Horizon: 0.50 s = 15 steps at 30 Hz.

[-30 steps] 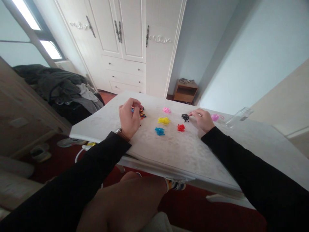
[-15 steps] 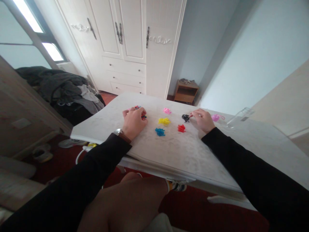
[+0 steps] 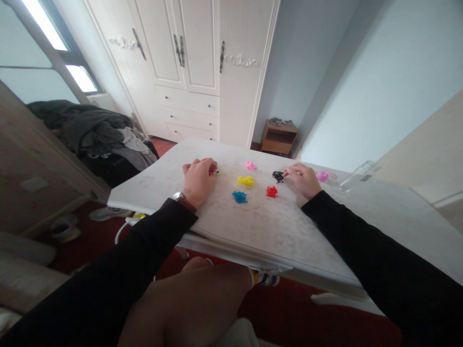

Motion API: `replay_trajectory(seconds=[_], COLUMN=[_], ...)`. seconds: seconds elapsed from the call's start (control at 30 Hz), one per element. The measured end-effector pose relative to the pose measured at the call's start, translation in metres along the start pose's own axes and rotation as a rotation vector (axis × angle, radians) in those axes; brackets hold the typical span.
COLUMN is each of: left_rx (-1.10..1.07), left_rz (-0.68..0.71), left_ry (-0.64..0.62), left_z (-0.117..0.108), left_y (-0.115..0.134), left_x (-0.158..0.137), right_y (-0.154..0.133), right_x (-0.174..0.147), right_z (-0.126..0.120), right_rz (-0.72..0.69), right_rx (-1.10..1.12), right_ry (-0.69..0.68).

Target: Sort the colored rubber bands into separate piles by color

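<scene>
My left hand (image 3: pixel 199 180), with a watch at its wrist, is bent over a mixed-colour heap of what look like small rubber bands (image 3: pixel 217 172). Its fingers are curled together and cover most of that heap; whatever they grip is hidden. At the right edge of the black bands (image 3: pixel 278 176), my right hand (image 3: pixel 302 177) has its thumb and forefinger pinched, too small a detail to show what is between them. Between the hands lie separate piles of pink bands (image 3: pixel 250 166), yellow bands (image 3: pixel 246 181), blue bands (image 3: pixel 239 197) and red bands (image 3: pixel 272 192).
On the white table (image 3: pixel 253 226), right of my right hand, are a pink bundle (image 3: pixel 326 176) and a clear glass (image 3: pixel 358 176) lying on its side. Behind the table stand a white wardrobe (image 3: pixel 191 103) and a small wooden cabinet (image 3: pixel 278 137).
My left hand has shifted slightly left and its fingers now cover more of the mixed heap. The right hand stays beside the black bands; the coloured piles look the same.
</scene>
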<state>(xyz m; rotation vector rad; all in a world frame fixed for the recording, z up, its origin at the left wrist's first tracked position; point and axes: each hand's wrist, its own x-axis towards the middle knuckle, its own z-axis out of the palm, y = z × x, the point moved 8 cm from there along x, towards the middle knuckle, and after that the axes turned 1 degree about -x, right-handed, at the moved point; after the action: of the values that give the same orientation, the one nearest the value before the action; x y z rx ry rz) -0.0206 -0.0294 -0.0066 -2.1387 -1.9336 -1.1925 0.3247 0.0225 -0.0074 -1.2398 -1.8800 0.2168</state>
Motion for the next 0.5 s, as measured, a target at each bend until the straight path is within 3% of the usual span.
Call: replay_trajectory(seconds=[0.23,0.5], left_rx=[-0.06,-0.244], left_rz=[-0.035,-0.019], left_ry=[-0.018,0.088], left_z=[0.0009,-0.0038], left_y=[-0.0001,-0.0018], left_x=[0.003,0.0048], right_y=[0.0002,-0.0028], right_x=[0.0001,-0.0008], right_z=[0.0008,0.0007], right_rz=[0.007,-0.005], right_rx=[-0.003,-0.005], right_ry=[-0.012,-0.015])
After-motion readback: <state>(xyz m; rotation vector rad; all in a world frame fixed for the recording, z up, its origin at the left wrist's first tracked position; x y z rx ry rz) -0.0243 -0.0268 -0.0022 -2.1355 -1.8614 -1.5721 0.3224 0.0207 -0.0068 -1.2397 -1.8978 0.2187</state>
